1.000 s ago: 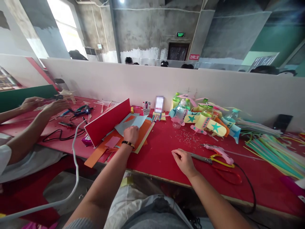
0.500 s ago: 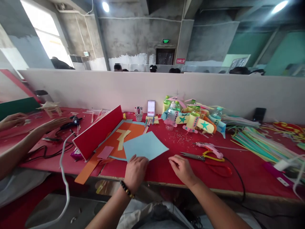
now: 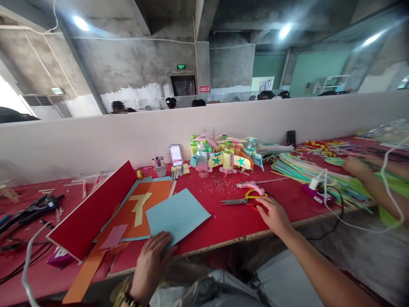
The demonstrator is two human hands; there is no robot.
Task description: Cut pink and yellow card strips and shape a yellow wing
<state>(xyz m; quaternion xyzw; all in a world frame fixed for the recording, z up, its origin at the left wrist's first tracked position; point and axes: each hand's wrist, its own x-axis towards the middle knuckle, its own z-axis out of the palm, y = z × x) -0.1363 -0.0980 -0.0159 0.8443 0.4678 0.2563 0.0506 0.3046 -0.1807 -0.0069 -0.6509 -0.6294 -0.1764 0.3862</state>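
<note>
"So, what is the left hand (image 3: 155, 256) doing?"

"Lying palm down, fingers extended, on the near corner of a blue sheet of paper (image 3: 179, 213) on the red surface (image 3: 220, 232)."

"And the right hand (image 3: 275, 216)?"

"Half curled at the handles of a pair of scissors (image 3: 234, 201); I can't tell whether it has closed on them. The blades point left, toward the paper."

"Anything in the way?"

"A pink glue gun (image 3: 252, 186) lies just beyond the scissors. Decorated bottles (image 3: 228, 158) stand farther back, with coloured strips (image 3: 303, 170) to their right. An orange sheet (image 3: 156, 194) lies left of the blue one, and a red board (image 3: 92, 217) stands past that."

"How are the arms set?"

"The left wrist, wearing a beaded bracelet (image 3: 131, 299), comes up from below; the right forearm (image 3: 315, 258) slants in from the lower right, fingers pointing up and left."
</note>
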